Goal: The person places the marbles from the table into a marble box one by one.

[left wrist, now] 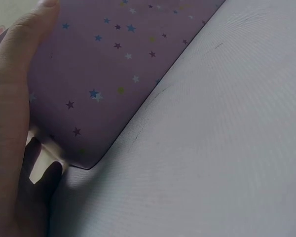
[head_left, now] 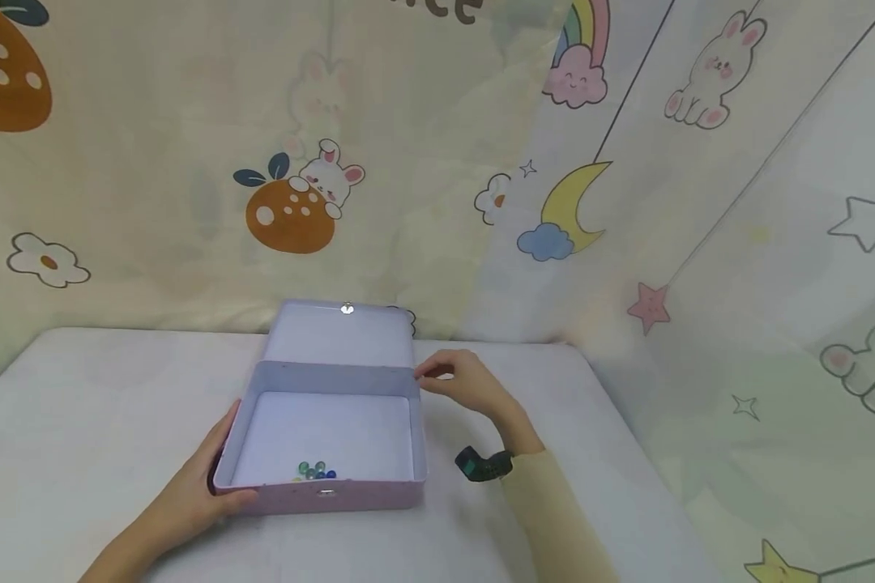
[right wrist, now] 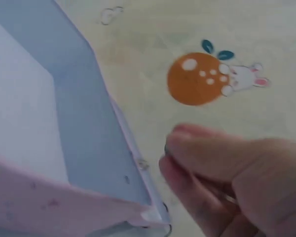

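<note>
A pink-lilac tin box point(head_left: 368, 494) stands on the table with its hinged lid point(head_left: 339, 334) laid back. Several green and blue glass marbles point(head_left: 320, 466) lie together inside by the front wall. My left hand point(head_left: 200, 482) grips the box's left side, its thumb on the front left corner. The star-printed front wall point(left wrist: 101, 74) fills part of the left wrist view. At the rear right corner is my right hand point(head_left: 474, 385), thumb and forefinger pinched together. A sliver of a small dark marble shows between those fingertips in the right wrist view, mostly hidden.
The white table point(head_left: 102, 405) extends on both sides of the box. A printed cloth point(head_left: 153, 202) with rabbits, stars and fruit hangs behind it and to the right. A dark band with a small device point(head_left: 484, 464) is on the right wrist.
</note>
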`<state>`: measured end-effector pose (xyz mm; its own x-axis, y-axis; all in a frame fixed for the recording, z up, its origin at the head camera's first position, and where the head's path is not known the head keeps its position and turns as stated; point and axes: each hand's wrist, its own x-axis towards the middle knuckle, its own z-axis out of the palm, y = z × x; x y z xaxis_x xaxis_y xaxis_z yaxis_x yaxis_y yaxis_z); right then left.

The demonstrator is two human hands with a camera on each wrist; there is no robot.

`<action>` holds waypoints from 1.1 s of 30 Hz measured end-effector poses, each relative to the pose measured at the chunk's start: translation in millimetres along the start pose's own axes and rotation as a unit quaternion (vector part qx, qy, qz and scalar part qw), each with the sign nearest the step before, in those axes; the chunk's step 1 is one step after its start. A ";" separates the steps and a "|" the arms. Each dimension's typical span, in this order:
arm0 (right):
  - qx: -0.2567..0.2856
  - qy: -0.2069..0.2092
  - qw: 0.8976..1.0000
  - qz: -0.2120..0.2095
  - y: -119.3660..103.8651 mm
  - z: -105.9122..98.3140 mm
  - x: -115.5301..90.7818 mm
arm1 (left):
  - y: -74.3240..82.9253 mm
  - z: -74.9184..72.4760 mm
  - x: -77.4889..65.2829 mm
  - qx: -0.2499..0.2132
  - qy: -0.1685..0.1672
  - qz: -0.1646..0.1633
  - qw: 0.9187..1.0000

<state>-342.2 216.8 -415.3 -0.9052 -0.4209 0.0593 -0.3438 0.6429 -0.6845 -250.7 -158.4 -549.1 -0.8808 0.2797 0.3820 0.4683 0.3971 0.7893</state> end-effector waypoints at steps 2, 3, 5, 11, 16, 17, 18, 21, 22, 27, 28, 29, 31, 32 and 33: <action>0.009 -0.041 0.999 -0.031 -7.1 5.4 13.5 | -1.2 -1.3 1.0 -0.002 0.002 -0.004 1.000; 0.010 -0.062 0.997 -0.045 -9.9 8.9 20.1 | -2.0 -1.4 0.8 -0.002 0.004 -0.006 1.000; 0.005 -0.101 0.993 -0.064 -13.5 16.7 31.8 | -2.9 -0.5 0.4 -0.004 0.004 -0.010 1.000; -0.048 -0.186 0.978 -0.084 -19.4 41.1 53.0 | -4.0 4.1 -3.0 -0.002 0.001 -0.029 1.000; -0.095 -0.228 0.964 -0.099 -26.2 59.9 60.3 | -2.7 2.5 -6.7 0.006 0.006 -0.036 0.999; -0.102 -0.235 0.962 -0.100 -26.5 63.6 61.0 | -2.1 2.2 -7.2 0.006 0.006 -0.035 0.999; -0.114 -0.239 0.959 -0.101 -26.6 67.1 61.7 | -1.3 2.0 -7.6 0.004 0.006 -0.033 0.999; -0.166 -0.251 0.947 -0.109 -24.4 76.4 63.0 | 0.8 2.8 -7.9 -0.003 0.006 -0.026 1.000; -0.188 -0.255 0.941 -0.114 -23.0 79.3 63.5 | 1.3 3.5 -7.9 -0.007 0.006 -0.025 1.000; -0.269 -0.278 0.912 -0.134 -19.1 94.1 66.6 | 3.2 4.8 -10.6 -0.007 0.009 -0.031 0.999; -0.276 -0.281 0.909 -0.136 -19.3 96.6 66.9 | 3.3 4.8 -11.2 -0.006 0.008 -0.033 0.999; -0.277 -0.283 0.908 -0.136 -19.7 98.7 67.2 | 3.5 4.7 -11.7 -0.004 0.009 -0.034 0.999; -0.275 -0.283 0.908 -0.139 -21.2 101.9 67.5 | 3.9 4.5 -12.8 -0.003 0.011 -0.035 0.999; -0.271 -0.283 0.909 -0.138 -22.1 103.0 67.2 | 4.1 4.5 -13.7 -0.002 0.013 -0.037 0.999; -0.266 -0.284 0.911 -0.140 -22.9 103.5 66.9 | 4.4 4.5 -14.7 0.000 0.013 -0.040 0.999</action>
<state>-368.9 107.6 -470.9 -0.5410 -0.7812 -0.3115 -0.7500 0.6157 -0.2415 -235.4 -156.8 -553.4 -0.9166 0.2240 0.3311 0.3972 0.4163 0.8179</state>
